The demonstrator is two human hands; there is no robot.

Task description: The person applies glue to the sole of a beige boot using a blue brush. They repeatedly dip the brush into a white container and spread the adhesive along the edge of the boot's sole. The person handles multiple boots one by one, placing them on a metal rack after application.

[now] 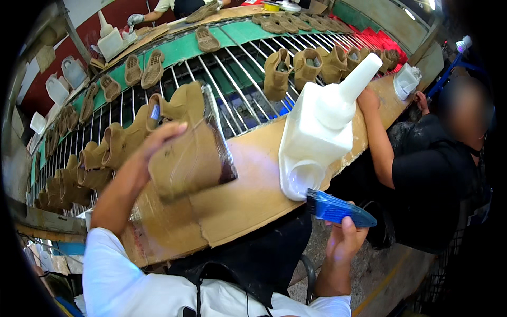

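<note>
Head view: left hand (141, 158) gripping tan boot (187, 158) above bench edge (253, 222).

Tan boot (185, 164); blue brush (338, 210); white jug (317, 137); green conveyor (179, 48).

Bare cardboard-covered bench (253, 195) lies open between tan boot (185, 158) and white glue jug (317, 132); boots crowd the rack (248, 90) behind.

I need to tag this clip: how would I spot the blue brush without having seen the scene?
Start at the brown workbench and find the big white jug on it. Just below the jug's base, the right hand holds the brush. It is the one bright blue, flat item beside tan boots.
</note>
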